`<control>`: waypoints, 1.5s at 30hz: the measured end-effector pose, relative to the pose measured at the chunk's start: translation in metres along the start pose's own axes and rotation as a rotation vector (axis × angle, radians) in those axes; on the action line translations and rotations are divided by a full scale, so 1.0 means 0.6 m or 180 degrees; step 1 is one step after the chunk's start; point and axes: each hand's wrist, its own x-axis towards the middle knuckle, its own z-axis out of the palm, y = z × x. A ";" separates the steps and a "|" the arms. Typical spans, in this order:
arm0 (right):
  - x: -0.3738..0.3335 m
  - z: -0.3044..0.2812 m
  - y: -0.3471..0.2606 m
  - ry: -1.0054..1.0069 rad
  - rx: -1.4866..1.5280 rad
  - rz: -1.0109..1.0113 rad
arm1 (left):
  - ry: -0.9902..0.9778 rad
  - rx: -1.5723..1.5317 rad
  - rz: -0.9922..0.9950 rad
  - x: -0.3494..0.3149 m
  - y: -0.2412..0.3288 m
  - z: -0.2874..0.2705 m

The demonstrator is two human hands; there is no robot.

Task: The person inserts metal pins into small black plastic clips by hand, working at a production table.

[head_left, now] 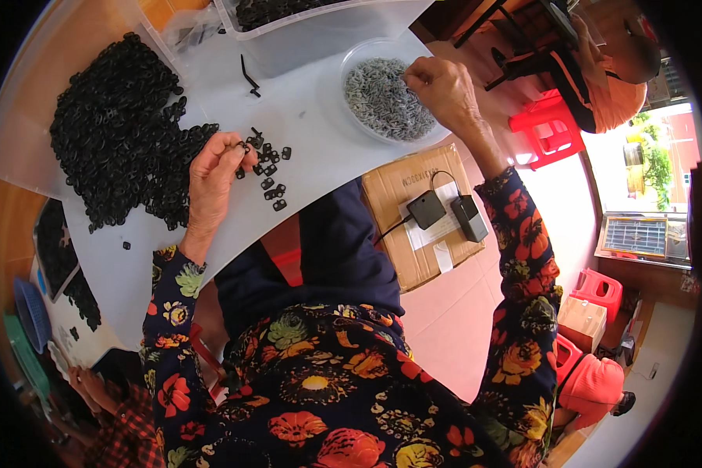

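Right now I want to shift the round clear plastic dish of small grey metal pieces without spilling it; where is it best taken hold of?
Probably by the raised rim of the round clear plastic dish on its left side. That side is bare, while the right hand reaches into the far right edge. The dish is shallow and heaped, so keep it level.

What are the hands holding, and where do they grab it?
The left hand pinches a small black plastic piece at its edge, between thumb and fingertips. The right hand reaches into the clear dish of small grey metal bits; whether it holds one cannot be told.
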 end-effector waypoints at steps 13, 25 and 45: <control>-0.010 0.018 -0.040 -0.0650 -0.0389 -0.0872 | -0.0079 0.0148 0.0003 0.000 0.002 0.001; 0.003 0.019 -0.050 -0.0596 -0.0003 -0.0482 | -0.0072 0.0261 -0.0011 -0.002 0.011 0.006; 0.022 0.027 -0.067 -0.0593 -0.0398 0.0083 | 0.0008 0.0078 0.0083 0.001 -0.003 0.000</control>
